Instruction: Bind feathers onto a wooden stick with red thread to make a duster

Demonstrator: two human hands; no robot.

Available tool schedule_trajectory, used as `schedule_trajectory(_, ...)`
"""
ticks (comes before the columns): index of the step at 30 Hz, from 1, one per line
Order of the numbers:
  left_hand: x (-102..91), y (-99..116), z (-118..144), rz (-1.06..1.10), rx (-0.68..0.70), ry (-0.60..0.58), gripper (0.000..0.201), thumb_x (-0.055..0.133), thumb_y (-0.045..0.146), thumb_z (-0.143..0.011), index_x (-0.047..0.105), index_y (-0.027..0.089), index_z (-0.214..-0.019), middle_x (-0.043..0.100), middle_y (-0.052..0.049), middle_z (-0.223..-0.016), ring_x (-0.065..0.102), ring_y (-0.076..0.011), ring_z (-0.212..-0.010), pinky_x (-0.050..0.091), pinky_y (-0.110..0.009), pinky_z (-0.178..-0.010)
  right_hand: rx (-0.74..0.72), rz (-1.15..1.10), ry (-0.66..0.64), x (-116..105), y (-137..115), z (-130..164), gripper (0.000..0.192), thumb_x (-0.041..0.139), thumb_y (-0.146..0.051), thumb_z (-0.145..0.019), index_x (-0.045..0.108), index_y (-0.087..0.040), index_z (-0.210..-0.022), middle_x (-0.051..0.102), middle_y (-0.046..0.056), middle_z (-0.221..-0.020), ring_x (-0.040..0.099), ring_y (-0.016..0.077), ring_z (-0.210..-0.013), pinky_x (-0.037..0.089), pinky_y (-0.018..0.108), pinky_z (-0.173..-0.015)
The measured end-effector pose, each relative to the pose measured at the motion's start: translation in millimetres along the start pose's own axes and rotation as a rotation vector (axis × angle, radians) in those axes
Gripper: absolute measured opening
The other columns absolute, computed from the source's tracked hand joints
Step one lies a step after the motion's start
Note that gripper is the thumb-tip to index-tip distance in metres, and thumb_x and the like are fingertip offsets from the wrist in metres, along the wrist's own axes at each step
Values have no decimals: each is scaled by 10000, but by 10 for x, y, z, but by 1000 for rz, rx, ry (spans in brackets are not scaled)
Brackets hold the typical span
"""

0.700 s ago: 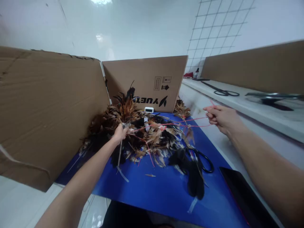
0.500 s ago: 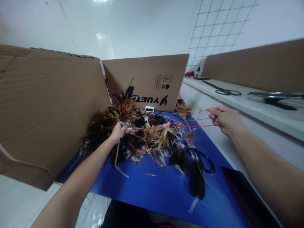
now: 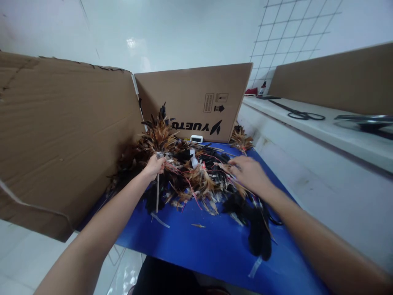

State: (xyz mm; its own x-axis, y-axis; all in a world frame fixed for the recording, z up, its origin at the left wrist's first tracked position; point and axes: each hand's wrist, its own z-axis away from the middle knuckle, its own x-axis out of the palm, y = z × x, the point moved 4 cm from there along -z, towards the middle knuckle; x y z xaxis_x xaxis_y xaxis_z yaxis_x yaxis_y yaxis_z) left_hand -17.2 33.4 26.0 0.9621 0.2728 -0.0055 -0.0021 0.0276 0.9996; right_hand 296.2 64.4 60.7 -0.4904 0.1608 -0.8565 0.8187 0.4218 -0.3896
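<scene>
Cardboard wall: stood along the left edge of the blue mat, upright, its lower corner torn and curling.
Left hand: was closed in a fist around a thin pale stick, at the left side of the feather pile.
Stick: hung down from the left fist towards the mat, close to upright.
Feather pile: brown, tan and black feathers heaped on the far part of the mat, between the two hands and partly under them; red threads ran through it.
Cardboard box: stood behind the pile at the back of the mat, with dark lettering printed upside down on its face.
Blue mat: lay under everything; its near part was bare but for a few scraps.
Right hand: rested palm down on the right side of the pile, fingers loosely spread and reaching into the feathers; whether they pinched a thread could not be told, as the hand was blurred.
Black feathers: a dark bunch lay on the mat just beside the right forearm.
Scissors: lay on the white ledge far to the right, well apart from both hands.
</scene>
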Motion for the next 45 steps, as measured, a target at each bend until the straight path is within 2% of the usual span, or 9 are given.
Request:
schedule_trajectory(5, 24, 20, 16, 10, 6, -2, 240, 585, 229, -718, 368, 176, -632, 381, 79, -459, 240, 2, -319, 114, -133, -339, -216, -30, -391, 793, -631, 495, 247, 543, -409, -768, 641, -206, -666, 662, 32, -719, 604, 173, -701, 399, 248, -641)
schedule_trajectory(8, 30, 59, 53, 6, 21, 19, 233, 580, 215, -722, 374, 172, -622, 371, 79, -460, 255, 0, -318, 122, -135, -335, -172, 14, -403, 1120, -726, 636, 340, 562, -506, -729, 612, -190, -616, 662, 53, -683, 612, 202, -686, 381, 263, -600)
schedule_trajectory(12, 52, 75, 130, -7, 28, 12, 210, 578, 218, -732, 396, 166, -641, 412, 65, -481, 265, 2, -322, 131, -136, -335, -120, -39, -347, 1300, -748, 658, 218, 539, -304, -754, 589, -184, -578, 671, 55, -685, 619, 187, -674, 370, 256, -602)
schedule_trajectory(20, 19, 20, 255, -73, 57, 20, 193, 618, 237, -728, 436, 173, -722, 367, 93, -428, 294, -18, -320, 171, -131, -332, -56, -219, -241, 1017, -565, 522, 160, 467, -197, -736, 546, -195, -596, 648, 4, -626, 594, 126, -593, 408, 215, -579)
schedule_trajectory(24, 59, 88, 317, -98, 127, -69, 176, 590, 288, -753, 472, 158, -775, 413, 74, -455, 291, -23, -334, 197, -144, -322, 94, -658, -229, 795, -452, 477, 102, 549, -219, -698, 517, -192, -605, 624, -8, -549, 586, 125, -505, 458, 230, -526)
schedule_trajectory(28, 200, 157, 415, -6, 149, -171, 251, 602, 332, -737, 407, 175, -728, 468, 51, -554, 309, -13, -364, 177, -139, -330, 173, -1042, -160, 521, -417, 482, 208, 685, -298, -653, 590, -168, -787, 631, -8, -582, 581, 122, -495, 478, 245, -489)
schedule_trajectory(34, 638, 119, 627, 203, 15, -368, 330, 634, 342, -712, 340, 194, -690, 241, 102, -522, 190, -4, -373, 93, -137, -352, 166, -1333, -27, 108, -295, 546, 211, 739, -253, -630, 694, -195, -827, 685, 39, -741, 631, 140, -674, 494, 233, -544)
schedule_trajectory(39, 991, -75, 736, 277, -111, -467, 356, 659, 352, -693, 342, 188, -679, 213, 104, -530, 156, -4, -389, 74, -144, -362, 185, -1352, 153, 126, -98, 599, 208, 754, -228, -614, 710, -220, -818, 707, 38, -779, 644, 146, -707, 504, 235, -578)
schedule_trajectory(45, 1253, -329, 776, 430, -216, -552, 320, 677, 335, -683, 426, 166, -786, 288, 82, -584, 203, -5, -417, 100, -135, -376, 99, -1025, 279, 428, 87, 652, 128, 704, -270, -686, 706, -204, -796, 690, 44, -781, 636, 170, -730, 508, 316, -690)
